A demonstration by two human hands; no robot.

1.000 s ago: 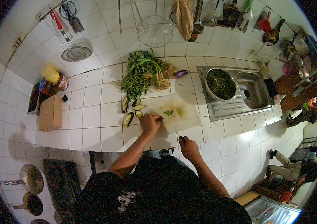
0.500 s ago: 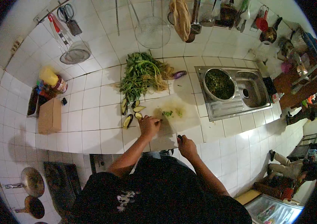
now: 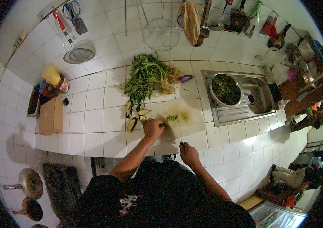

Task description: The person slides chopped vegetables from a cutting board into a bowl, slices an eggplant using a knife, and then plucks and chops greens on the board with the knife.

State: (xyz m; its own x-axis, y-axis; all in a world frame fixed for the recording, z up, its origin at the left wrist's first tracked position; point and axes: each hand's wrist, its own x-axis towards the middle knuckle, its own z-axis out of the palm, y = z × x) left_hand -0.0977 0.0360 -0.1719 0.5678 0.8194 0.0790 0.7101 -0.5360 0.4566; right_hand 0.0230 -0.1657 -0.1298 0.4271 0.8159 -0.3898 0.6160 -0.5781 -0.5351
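Observation:
My right hand (image 3: 189, 154) is wrapped round the dark handle of a knife (image 3: 179, 137), its blade over the near part of a pale cutting board (image 3: 194, 123). On the board's left part my left hand (image 3: 154, 128) is closed, fingers bent; what it pinches is too small to name. Small heaps of chopped greens (image 3: 172, 118) lie beyond the blade. Cut eggplant pieces (image 3: 132, 124) lie left of my left hand. Behind them is a pile of leafy greens with roots (image 3: 144, 78), beside a purple eggplant (image 3: 186, 78).
A bowl of chopped greens (image 3: 225, 89) stands on the drainboard of the steel sink (image 3: 257, 93) at right. A cardboard box (image 3: 51, 116) stands at left. Strainers (image 3: 79, 55) and utensils hang on the wall. Another person (image 3: 289, 176) is at the far right.
The view has shifted slightly. My right hand and the knife have moved a little to the left; my left hand stays at the board's left part.

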